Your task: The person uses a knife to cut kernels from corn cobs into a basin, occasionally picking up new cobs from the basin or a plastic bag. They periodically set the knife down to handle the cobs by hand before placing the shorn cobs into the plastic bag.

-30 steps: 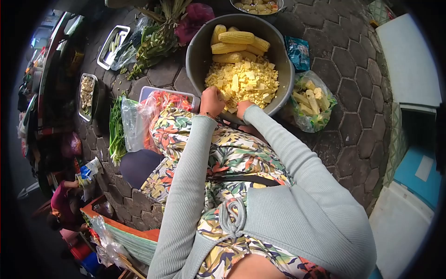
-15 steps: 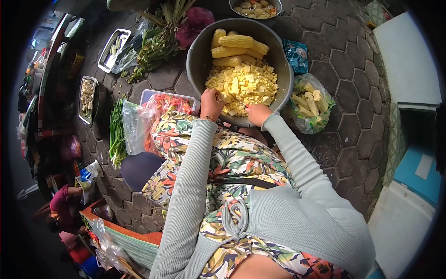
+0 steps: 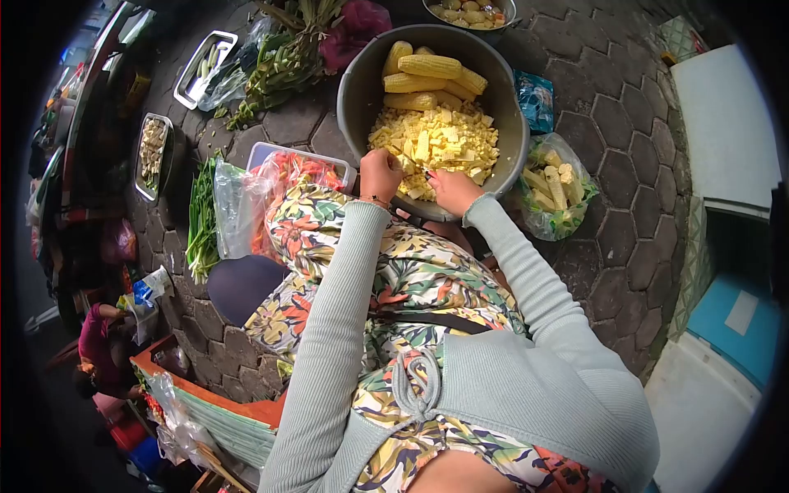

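Note:
A large grey tub [image 3: 352,103] stands before me, with cut corn kernels [image 3: 444,140] in its near part and several whole peeled cobs [image 3: 429,66] toward the far side. Over the tub's near left edge, my left hand [image 3: 380,174] has its fingers closed; what they hold, if anything, is hidden. My right hand [image 3: 454,192] is at the near rim, closed on a small red-handled tool that looks like a knife, its tip pointing left toward my left hand. Most of the tool is hidden.
Left of the tub are a plastic box [image 3: 349,171] of red pieces, green onions [image 3: 202,218], leafy greens [image 3: 283,70] and metal trays [image 3: 149,189]. A bag of corn cobs [image 3: 559,189] lies right. A bowl [image 3: 472,25] stands beyond. Another person [image 3: 103,349] is at lower left.
The view has shifted slightly, moving the tub right in the picture. My right hand has turned and come closer to my left hand.

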Available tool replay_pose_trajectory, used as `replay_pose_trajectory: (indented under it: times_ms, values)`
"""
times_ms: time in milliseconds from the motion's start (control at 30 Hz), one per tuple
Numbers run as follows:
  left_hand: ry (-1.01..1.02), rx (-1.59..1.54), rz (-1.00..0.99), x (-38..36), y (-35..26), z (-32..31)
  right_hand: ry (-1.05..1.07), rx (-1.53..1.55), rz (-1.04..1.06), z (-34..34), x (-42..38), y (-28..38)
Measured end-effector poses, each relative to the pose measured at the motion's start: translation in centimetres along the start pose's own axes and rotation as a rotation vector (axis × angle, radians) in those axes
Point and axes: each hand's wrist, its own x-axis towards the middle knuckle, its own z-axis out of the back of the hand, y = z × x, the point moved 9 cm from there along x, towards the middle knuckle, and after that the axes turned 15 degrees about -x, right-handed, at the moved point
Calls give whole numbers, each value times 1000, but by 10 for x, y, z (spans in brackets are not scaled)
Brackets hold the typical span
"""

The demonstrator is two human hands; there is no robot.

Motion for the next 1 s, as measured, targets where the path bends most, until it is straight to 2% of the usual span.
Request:
replay_pose_trajectory:
  times_ms: [233,300,433,500,600,700,833,1000]
  values:
    - [27,-31,17,0,3,-2,49,-107,63,-9,13,-2]
    - [8,-17,-126,-1,-10,-2,91,-134,73,-11,20,0]
    - [5,20,-58,2,-3,0,121,-200,117,-3,27,17]
    - [63,-24,-54,0,-3,-2,149,-185,95,-3,13,20]
    - [38,-47,-80,-2,-3,-5,154,-167,-18,-8,7,10]
    - [82,-96,-40,-3,1,-13,315,-216,-72,-20,19,11]
    - [88,18,-36,-5,-3,-7,343,-191,-201,-11,16,17]
    - [47,-4,-14,-2,7,-6,370,-258,-74,-17,1,19]
